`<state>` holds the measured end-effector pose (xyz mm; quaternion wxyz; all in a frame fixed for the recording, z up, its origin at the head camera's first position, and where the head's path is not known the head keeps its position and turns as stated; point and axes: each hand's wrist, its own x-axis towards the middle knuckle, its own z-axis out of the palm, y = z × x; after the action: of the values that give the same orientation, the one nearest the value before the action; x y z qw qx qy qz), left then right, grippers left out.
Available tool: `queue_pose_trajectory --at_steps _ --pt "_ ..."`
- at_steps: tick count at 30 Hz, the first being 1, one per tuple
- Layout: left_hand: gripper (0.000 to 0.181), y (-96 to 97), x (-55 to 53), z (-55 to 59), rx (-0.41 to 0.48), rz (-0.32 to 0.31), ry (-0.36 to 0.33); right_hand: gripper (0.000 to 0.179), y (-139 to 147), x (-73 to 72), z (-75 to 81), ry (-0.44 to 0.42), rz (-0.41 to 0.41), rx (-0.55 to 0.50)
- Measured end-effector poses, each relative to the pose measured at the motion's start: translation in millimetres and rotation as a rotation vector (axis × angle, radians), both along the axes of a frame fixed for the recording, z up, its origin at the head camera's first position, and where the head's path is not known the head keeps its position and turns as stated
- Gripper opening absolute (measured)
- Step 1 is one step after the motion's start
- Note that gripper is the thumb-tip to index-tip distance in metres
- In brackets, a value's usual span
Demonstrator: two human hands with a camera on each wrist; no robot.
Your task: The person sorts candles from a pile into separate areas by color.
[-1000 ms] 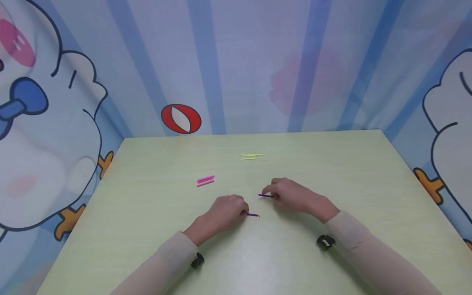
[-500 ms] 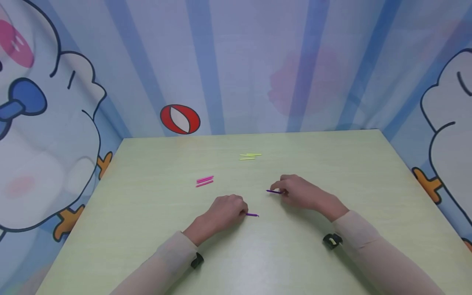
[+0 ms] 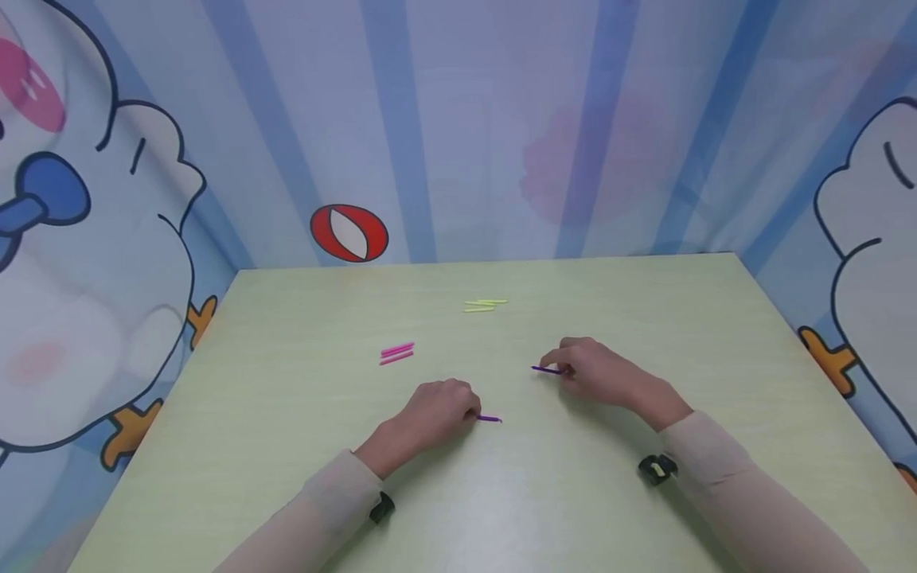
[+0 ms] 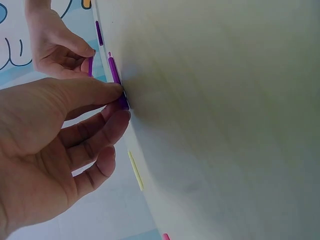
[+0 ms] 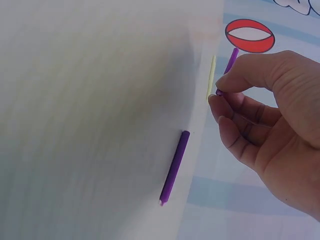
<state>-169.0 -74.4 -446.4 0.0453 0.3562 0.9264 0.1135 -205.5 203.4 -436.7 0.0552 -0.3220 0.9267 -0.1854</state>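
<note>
My left hand (image 3: pixel 437 412) pinches a thin purple candle (image 4: pixel 115 70) between thumb and fingertips, low at the tabletop, its wick end pointing right in the head view. Farther right and back, my right hand (image 3: pixel 598 372) pinches another purple candle (image 3: pixel 546 369) at one end, raised off the table in the right wrist view. A third purple candle (image 5: pixel 174 167) lies on the table near my right hand, hidden from the head view. The wrist views show the other fingers of both hands loosely curled.
Several pink candles (image 3: pixel 397 350) lie on the table (image 3: pixel 322 318) beyond my left hand. Several yellow candles (image 3: pixel 478 310) lie near the back edge. A printed curtain (image 3: pixel 487 119) rises behind the table. Each wrist wears a small black camera.
My right hand has moved right and slightly back with its purple candle, away from the left hand. My left hand has stayed in place, still pinching its candle.
</note>
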Motion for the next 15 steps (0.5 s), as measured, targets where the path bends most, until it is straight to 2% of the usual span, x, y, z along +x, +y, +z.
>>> queue_pose_trajectory --at_steps 5,15 --pt "0.013 -0.5 0.2 -1.9 -0.006 -0.001 0.010 0.030 10 -1.7 -0.3 -0.001 -0.044 -0.005" --pt "0.014 -0.9 0.2 -0.2 0.002 -0.010 0.021 0.032 32 -6.5 1.3 0.019 -0.075 -0.026"
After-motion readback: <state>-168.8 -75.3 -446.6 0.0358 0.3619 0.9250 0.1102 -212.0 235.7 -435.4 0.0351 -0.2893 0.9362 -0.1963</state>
